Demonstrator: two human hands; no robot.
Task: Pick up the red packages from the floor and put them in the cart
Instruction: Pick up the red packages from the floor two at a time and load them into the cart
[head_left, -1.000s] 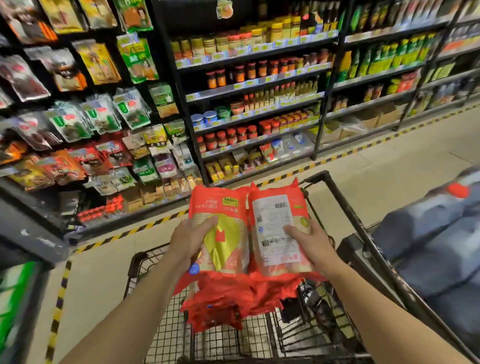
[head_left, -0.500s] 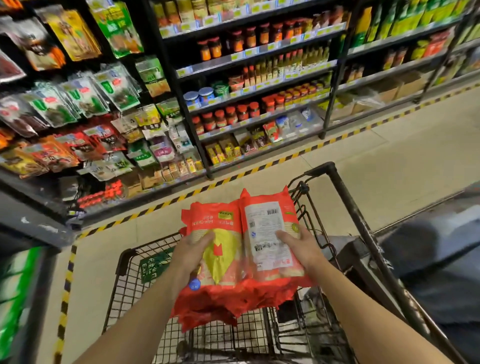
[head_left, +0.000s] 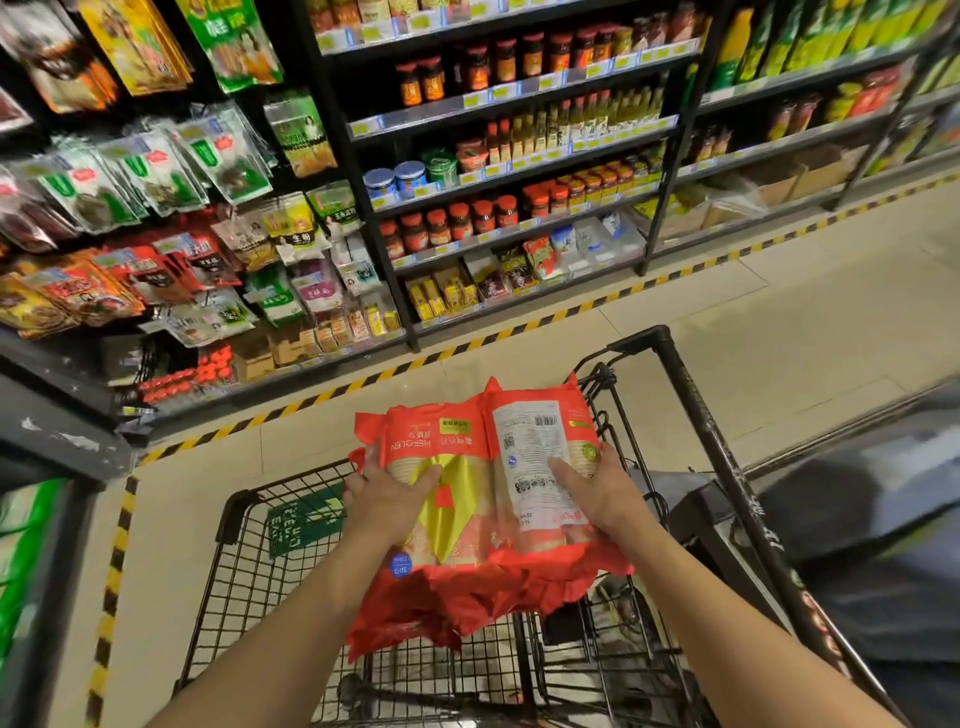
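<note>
Two red packages (head_left: 467, 519) are held side by side above the wire basket of the cart (head_left: 244, 587), not yet set down in it. The left one is shown front up, with a gold panel; the right one is shown back up, with a white label and barcode. Crumpled red wrapping hangs from their near ends over the basket. The left hand (head_left: 384, 499) is gripped on the left package's outer edge, thumb laid across the front face. The right hand (head_left: 597, 493) is gripped on the right package, thumb pressed on the label, fingers hidden underneath. A green tag (head_left: 306, 519) is seen inside the basket at the far wall. A pale tiled floor (head_left: 727, 332) is seen past the cart, edged with yellow-black striped tape (head_left: 519, 332). Beyond it, dark shelves (head_left: 519, 130) are stocked with red-lidded jars (head_left: 467, 221) and bottles, and hanging packets (head_left: 156, 176) are racked at the left. At far right a blurred dark shape is seen, not identifiable.
</note>
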